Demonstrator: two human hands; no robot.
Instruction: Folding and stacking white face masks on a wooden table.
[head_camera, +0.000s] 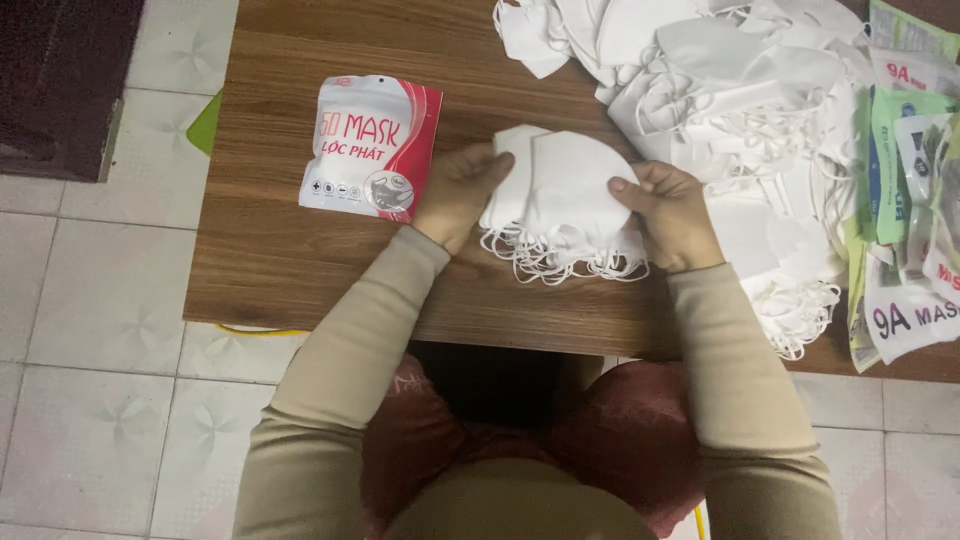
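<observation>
bare wood (300, 250) left, mask heap (760, 90) right

My left hand (462, 192) and right hand (672, 213) grip a stack of white face masks (562, 190) from either side, near the desk's (280, 250) front edge. A red-and-white mask pouch (372, 146) lies toward its left edge; a loose mask pile (740, 90) fills the right.

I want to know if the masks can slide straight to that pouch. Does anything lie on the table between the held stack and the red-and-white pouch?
Only the left hand gripping the stack of white fabric masks sits between; bare wooden table reaches the red-and-white plastic pouch.
</observation>
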